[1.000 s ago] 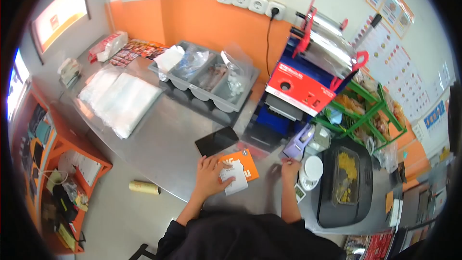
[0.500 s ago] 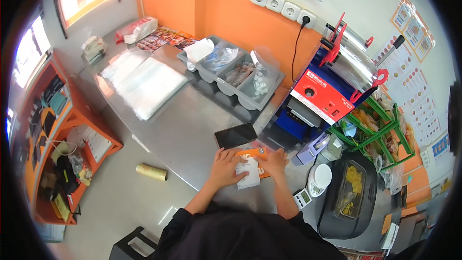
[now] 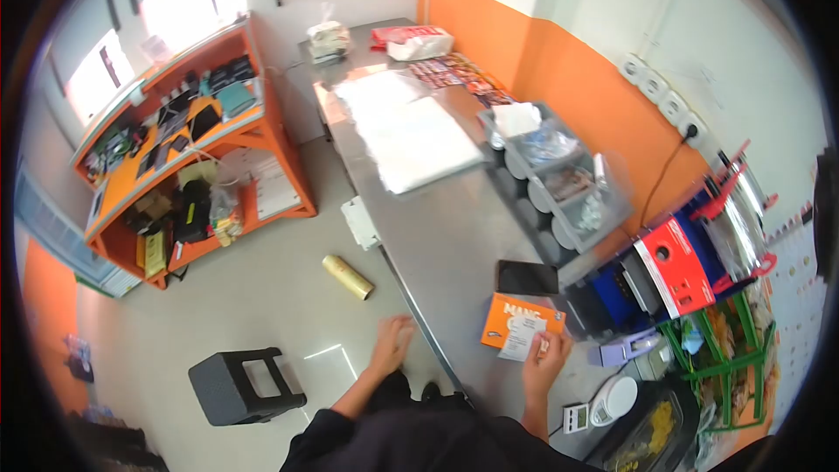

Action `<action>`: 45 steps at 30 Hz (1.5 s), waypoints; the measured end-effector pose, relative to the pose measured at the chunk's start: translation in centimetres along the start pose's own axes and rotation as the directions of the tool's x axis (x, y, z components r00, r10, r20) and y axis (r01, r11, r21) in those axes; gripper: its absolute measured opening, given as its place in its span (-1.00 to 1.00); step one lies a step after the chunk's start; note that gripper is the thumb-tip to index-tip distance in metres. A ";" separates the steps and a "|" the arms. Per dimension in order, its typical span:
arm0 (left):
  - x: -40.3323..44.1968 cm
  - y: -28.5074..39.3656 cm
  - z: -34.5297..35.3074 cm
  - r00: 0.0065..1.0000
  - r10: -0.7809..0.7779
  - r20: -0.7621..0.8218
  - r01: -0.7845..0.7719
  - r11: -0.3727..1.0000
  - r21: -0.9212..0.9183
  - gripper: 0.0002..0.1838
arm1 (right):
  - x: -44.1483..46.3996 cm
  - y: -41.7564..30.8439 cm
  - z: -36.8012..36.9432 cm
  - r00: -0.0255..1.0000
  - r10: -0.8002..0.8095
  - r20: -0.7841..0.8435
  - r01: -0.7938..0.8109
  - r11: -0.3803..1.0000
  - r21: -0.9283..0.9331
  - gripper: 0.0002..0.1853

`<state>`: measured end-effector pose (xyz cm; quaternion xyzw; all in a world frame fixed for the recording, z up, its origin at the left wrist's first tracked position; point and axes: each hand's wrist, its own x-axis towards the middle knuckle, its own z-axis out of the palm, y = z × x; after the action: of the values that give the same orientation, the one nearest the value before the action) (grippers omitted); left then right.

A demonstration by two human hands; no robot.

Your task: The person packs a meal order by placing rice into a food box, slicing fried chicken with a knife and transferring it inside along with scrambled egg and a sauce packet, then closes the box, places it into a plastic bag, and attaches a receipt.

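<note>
An orange card or packet with white lettering lies flat on the steel table, a white printed slip on top of it. My right hand is at the card's right edge, fingers bent together over the slip's side; what they pinch is too small to name. Just above the card rests a black phone or tablet. My left hand hangs off the table's front edge above the floor, fingers apart, holding nothing.
Clear bags, a grey divided tray and a red sealing machine stand along the table. At the right are a tape dispenser, a white scale and green racks. A black stool and yellow roll are on the floor.
The view has swung left, showing more floor and the shelf. My left hand has come off the card and slip, out past the table edge. My right hand has moved from beside the scale to the card.
</note>
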<state>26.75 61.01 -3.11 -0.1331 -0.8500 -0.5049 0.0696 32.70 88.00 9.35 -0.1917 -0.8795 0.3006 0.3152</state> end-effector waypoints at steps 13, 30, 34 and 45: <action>-10.3 -19.0 -17.8 0.504 -0.836 -0.218 0.847 0.528 -0.065 -0.61 | 6.3 -21.4 33.2 0.780 -0.513 0.358 0.303 0.810 0.502 -0.56; 5.7 -26.9 -32.2 0.663 -0.722 -0.201 0.749 0.639 0.177 -0.60 | 29.4 -30.0 80.0 0.788 -0.490 0.372 0.482 0.868 0.121 -0.49; 7.0 -27.6 -33.1 0.561 -0.821 -0.108 0.828 0.557 0.064 -0.57 | 31.3 -32.8 77.9 0.848 -0.351 0.397 0.465 0.852 -0.239 -0.77; 15.7 -29.2 -35.8 0.675 -0.715 -0.181 0.736 0.670 0.096 -0.55 | 34.6 -34.9 76.1 0.879 -0.318 0.355 0.439 0.830 -0.344 -0.92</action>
<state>2.55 18.79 -6.53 0.2550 -0.8640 -0.4281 -0.0721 -48.65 49.15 -0.03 -0.0293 -0.9790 0.0624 0.1920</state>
